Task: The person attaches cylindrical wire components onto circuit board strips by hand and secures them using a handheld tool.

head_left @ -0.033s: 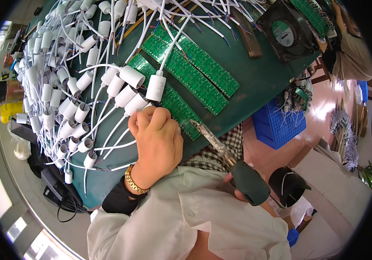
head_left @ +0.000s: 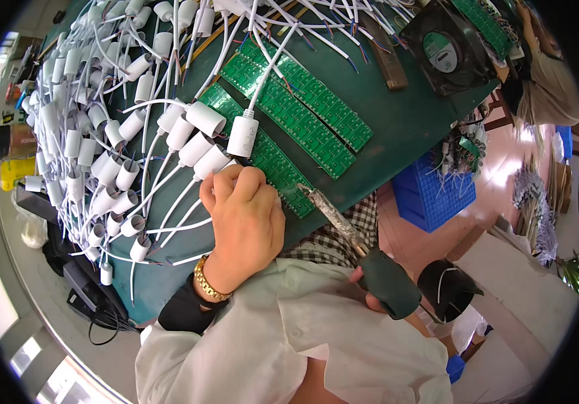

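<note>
My left hand is closed, fingers curled together at the near edge of a narrow green circuit board panel. Whatever its fingertips pinch is hidden beneath the hand. White cylindrical lamp sockets with white cables lie just beyond the knuckles. In my right hand, mostly covered by the handle, is a soldering iron with a dark green grip. Its metal tip points up and left, over the near end of the panel; whether it touches cannot be told.
Many white sockets with cables pile up on the left of the green table mat. Two more board panels lie ahead. A black fan stands far right, near another person's arm. A blue crate sits below the table's right edge.
The soldering iron has shifted very slightly to the right and up. My left hand and the boards stay where they were.
</note>
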A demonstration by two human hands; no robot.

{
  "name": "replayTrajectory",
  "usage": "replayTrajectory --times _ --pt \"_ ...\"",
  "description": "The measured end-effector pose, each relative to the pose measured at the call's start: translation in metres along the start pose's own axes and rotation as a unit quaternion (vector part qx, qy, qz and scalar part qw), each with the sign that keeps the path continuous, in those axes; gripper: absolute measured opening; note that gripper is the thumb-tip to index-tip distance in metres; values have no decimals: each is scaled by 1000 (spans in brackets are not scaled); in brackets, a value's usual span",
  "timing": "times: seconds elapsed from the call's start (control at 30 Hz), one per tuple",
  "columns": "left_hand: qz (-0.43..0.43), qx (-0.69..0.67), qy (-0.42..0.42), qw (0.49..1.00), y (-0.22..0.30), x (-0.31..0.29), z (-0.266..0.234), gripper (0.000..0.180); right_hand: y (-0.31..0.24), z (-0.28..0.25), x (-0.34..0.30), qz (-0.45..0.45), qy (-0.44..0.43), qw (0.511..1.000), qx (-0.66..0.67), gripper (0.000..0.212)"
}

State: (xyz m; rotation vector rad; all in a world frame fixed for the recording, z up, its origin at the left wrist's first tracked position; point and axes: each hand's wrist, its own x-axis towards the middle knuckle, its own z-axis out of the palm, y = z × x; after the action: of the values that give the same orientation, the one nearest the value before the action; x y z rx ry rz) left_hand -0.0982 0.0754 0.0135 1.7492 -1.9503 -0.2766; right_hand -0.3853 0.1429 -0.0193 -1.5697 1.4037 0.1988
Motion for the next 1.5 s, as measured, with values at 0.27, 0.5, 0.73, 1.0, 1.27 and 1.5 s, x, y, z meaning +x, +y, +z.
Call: replayTrajectory --times 0.27,0.5,0.73,1.0,1.27,1.5 --pt "10 6 7 1000 -2 -1 1 9 5 -1 -1 -179 116 977 29 40" --pt "20 17 9 1000 -2 0 1 10 -16 2 11 97 97 978 155 31" --pt "17 21 13 1000 -1 1 0 8 8 -20 5 -387 63 915 95 29" --pt "16 18 13 1000 -1 0 -1 8 6 18 -13 -59 185 933 304 26" --pt "19 28 9 999 0 1 1 8 -8 0 2 -22 145 946 289 25" --pt "9 46 6 999 1 -1 5 10 -1 6 1 -44 107 983 139 28"
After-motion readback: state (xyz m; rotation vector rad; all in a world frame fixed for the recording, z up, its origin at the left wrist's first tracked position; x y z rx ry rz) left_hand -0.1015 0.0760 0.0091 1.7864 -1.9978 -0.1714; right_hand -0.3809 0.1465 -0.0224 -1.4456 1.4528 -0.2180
